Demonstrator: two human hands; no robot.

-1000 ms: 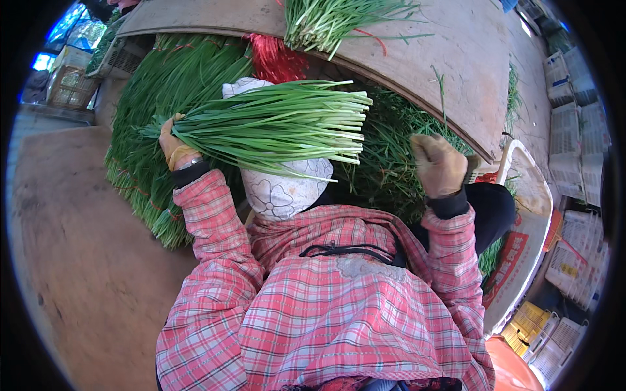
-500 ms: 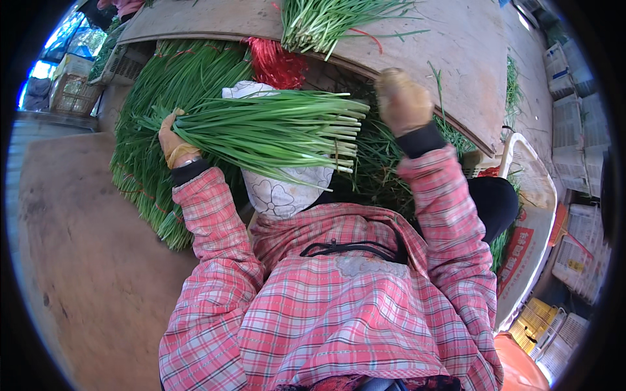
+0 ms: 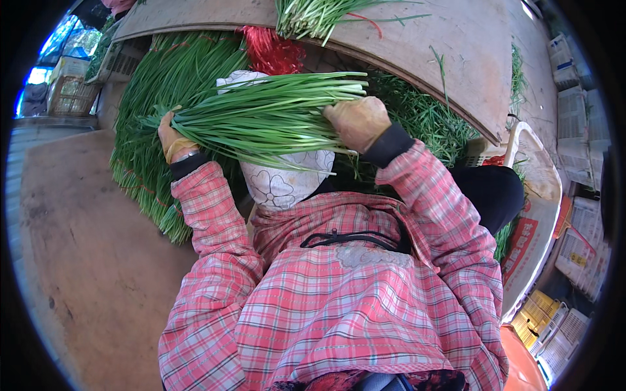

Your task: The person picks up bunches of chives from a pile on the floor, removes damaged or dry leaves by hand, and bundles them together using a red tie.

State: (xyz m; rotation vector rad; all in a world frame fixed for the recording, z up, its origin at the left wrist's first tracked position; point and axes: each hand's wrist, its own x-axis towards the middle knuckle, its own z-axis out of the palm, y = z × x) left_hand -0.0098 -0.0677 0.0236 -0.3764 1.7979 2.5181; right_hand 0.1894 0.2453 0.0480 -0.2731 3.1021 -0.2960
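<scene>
A loose bunch of garlic chives (image 3: 261, 114) lies sideways over my lap, leaf tips to the left and pale stem ends to the right. My left hand (image 3: 173, 139), in a tan glove, is closed around the leafy end. At the stem end my gloved right hand (image 3: 360, 122) is closed on some of the stems; its fingertips are partly hidden. Beneath the bunch shows a white cloth with a flower outline (image 3: 274, 186) over my leg. Beyond my left hand, many chive bunches tied with red bands (image 3: 147, 163) are piled up.
Ahead runs a wooden board (image 3: 450, 58) bearing another chive bunch (image 3: 310, 18). Red plastic strings (image 3: 270, 52) hang at its edge. Loose green leaves (image 3: 424, 120) lie under it. A white basket (image 3: 531, 156) stands at my right, with several crates (image 3: 574, 124) beyond. A brown board (image 3: 98, 260) lies left.
My right hand has come down and left from above the board's edge onto the stem ends. My left hand keeps its hold on the bunch.
</scene>
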